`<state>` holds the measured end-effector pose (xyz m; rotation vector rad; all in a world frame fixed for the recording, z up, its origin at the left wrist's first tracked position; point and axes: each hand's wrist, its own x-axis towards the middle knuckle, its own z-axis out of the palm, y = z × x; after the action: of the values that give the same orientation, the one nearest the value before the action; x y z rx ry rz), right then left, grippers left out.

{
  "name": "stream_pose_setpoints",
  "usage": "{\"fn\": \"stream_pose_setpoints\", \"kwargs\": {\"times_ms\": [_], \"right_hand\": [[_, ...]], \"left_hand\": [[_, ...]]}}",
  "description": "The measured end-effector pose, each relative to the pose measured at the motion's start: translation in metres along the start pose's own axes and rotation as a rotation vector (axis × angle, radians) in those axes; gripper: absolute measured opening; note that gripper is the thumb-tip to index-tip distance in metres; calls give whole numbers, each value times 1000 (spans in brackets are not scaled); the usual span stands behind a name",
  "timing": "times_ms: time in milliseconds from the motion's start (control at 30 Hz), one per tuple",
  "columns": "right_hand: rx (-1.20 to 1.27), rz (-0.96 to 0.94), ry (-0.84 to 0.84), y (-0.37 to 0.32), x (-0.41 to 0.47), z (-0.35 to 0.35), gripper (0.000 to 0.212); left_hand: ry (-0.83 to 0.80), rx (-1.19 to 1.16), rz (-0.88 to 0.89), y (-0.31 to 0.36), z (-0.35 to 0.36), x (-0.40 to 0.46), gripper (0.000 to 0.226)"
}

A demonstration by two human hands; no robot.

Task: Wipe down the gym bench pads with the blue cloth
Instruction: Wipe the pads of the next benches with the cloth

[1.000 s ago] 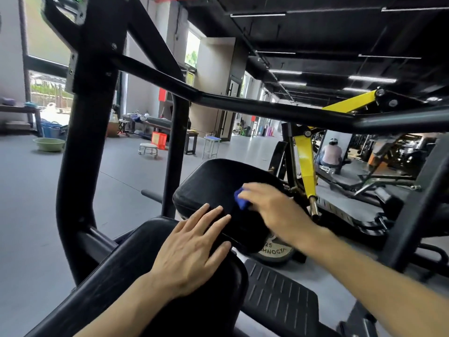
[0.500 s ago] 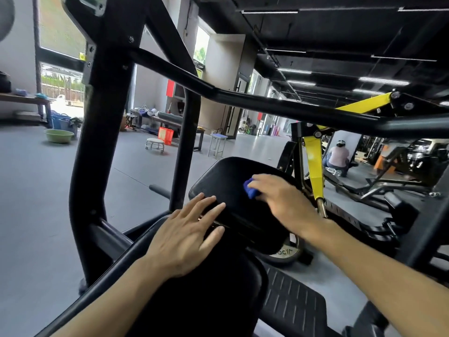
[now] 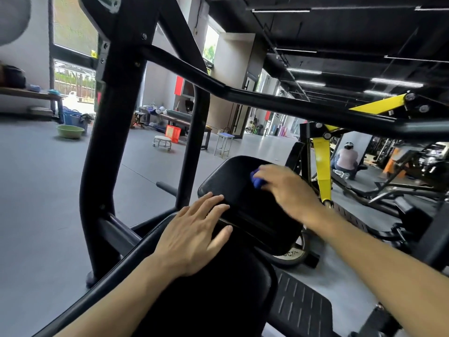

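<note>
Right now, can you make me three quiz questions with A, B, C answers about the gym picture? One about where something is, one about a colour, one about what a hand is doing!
1. Where is the cloth?
A. on the floor
B. on the far pad, under the right hand
C. in the green basin

2. What colour is the crate on the floor?
A. red
B. white
C. purple

3. What is the left hand doing?
A. making a fist
B. holding the cloth
C. resting flat, fingers straight, across the two pads

Answers:
1 B: blue cloth peeks from under the right hand on the pad.
2 A: the crate is bright red.
3 C: the fingers lie spread and hold nothing.
</note>
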<state>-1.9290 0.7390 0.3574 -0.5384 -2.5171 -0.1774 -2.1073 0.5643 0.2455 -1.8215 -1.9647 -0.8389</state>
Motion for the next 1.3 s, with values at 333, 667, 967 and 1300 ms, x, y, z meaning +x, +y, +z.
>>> {"fn": "stream_pose_setpoints", "kwargs": {"times_ms": [333, 667, 967, 1300], "right_hand": [[52, -160, -72, -60, -31, 32, 34], [-124, 148, 95, -24, 23, 25, 14], [16, 83, -25, -6, 20, -1, 24], [65, -82, -26, -77, 1, 55, 25]], "left_hand": [[24, 20, -79, -3, 3, -1, 67], [20, 14, -88, -2, 0, -3, 72], [-1, 16, -83, -5, -5, -2, 81], [-22, 80, -32, -33, -4, -6, 73]]}}
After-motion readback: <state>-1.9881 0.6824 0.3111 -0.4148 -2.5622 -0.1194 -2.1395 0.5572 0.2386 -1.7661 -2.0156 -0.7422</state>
